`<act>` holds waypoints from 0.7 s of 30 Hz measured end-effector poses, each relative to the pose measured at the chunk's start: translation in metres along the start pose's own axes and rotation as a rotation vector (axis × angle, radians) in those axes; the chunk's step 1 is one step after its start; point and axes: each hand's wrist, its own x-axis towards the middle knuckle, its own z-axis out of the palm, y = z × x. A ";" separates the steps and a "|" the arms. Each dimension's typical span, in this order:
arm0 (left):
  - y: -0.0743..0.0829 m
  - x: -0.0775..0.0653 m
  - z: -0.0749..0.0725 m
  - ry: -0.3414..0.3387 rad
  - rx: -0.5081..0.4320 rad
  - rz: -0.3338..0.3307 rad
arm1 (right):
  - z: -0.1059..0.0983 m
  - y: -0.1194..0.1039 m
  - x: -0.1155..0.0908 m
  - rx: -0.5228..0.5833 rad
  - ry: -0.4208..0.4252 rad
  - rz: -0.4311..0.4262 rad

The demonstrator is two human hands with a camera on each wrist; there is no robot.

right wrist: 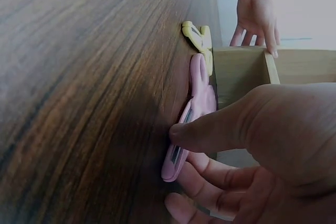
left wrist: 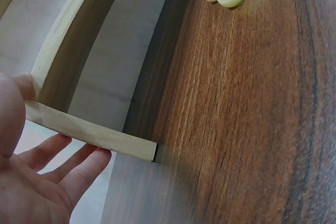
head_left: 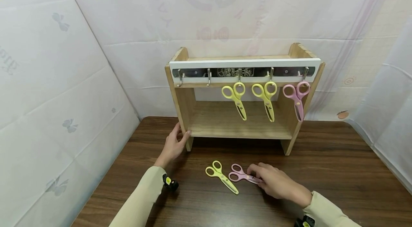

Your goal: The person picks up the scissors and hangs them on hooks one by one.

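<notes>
Low over the table [head_left: 190,207], the right hand [head_left: 278,182] pinches the loose pink scissors [head_left: 243,176] by their blade end, its grip nearly closed, with the thumb on one side and the fingers curled against the other. The loops of these scissors point left, away from the hand. Whether the blade end is raised off the wood is hard to tell. Just beside them, to the left, the loose yellow scissors [head_left: 220,174] lie flat, loops towards the back and tip towards the front right.

The left hand [head_left: 173,144] holds the wooden rack [head_left: 225,127] by its left side panel, low down near the front corner of the shelf board. Its grip is open only by the thickness of the panel: the thumb sits at the front edge and the fingertips touch the outer face.

Across the top front of the rack runs a white rail [head_left: 197,64] with five metal hooks. From the third and fourth hang the left hanging yellow scissors [head_left: 239,102] and the right hanging yellow scissors [head_left: 267,102]; from the fifth, at the far right, the hanging pink scissors [head_left: 297,102]. All three have their tips downward. Pale printed cloth [head_left: 225,23] stands behind the rack.
</notes>
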 end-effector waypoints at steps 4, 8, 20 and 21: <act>0.000 0.000 0.000 0.003 0.004 -0.005 | -0.001 0.002 0.000 -0.012 0.009 0.011; 0.000 0.001 0.000 0.001 0.002 -0.007 | -0.001 0.004 0.000 -0.020 0.021 0.047; 0.000 0.000 0.001 0.005 -0.010 -0.010 | 0.000 0.007 -0.001 -0.012 0.029 0.084; 0.000 -0.001 0.001 0.006 -0.010 -0.009 | 0.000 0.007 -0.001 -0.015 0.030 0.085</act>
